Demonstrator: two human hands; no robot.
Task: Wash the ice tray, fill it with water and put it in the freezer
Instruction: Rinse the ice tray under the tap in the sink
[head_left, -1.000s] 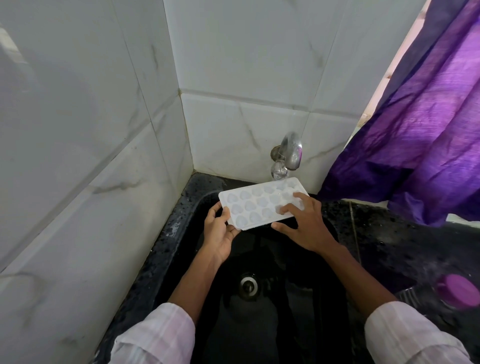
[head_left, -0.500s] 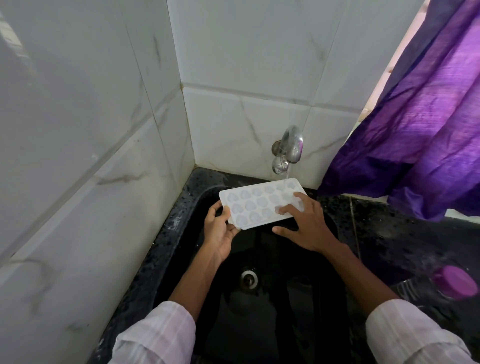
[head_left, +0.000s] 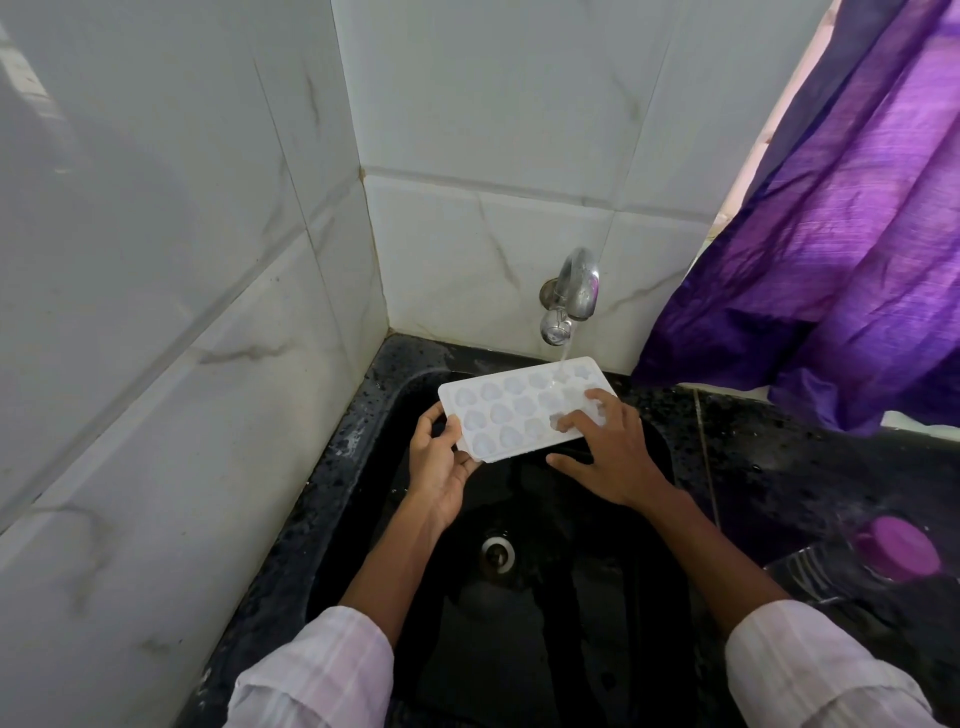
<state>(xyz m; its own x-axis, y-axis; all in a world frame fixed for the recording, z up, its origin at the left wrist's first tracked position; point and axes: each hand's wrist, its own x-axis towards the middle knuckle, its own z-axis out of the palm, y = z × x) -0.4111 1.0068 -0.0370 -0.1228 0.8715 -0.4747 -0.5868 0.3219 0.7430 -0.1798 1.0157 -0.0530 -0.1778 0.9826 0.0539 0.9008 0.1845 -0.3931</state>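
A white ice tray (head_left: 511, 408) with several shaped cavities is held flat over the black sink (head_left: 670, 457), under the chrome tap (head_left: 574, 291). A thin stream of water falls from the tap onto the tray's far right corner. My left hand (head_left: 439, 462) grips the tray's near left corner. My right hand (head_left: 608, 452) lies on the tray's right end, fingers spread over the cavities and thumb below the near edge.
White marble-look tiles close in the left and back. A purple curtain (head_left: 841, 234) hangs at the right over the black counter (head_left: 779, 457). A clear bottle with a purple cap (head_left: 901, 551) lies on the counter at right. The drain (head_left: 497, 553) sits mid-sink.
Water now runs from the tap onto the tray; a second ago none was visible. Both hands and the tray have stayed nearly still.
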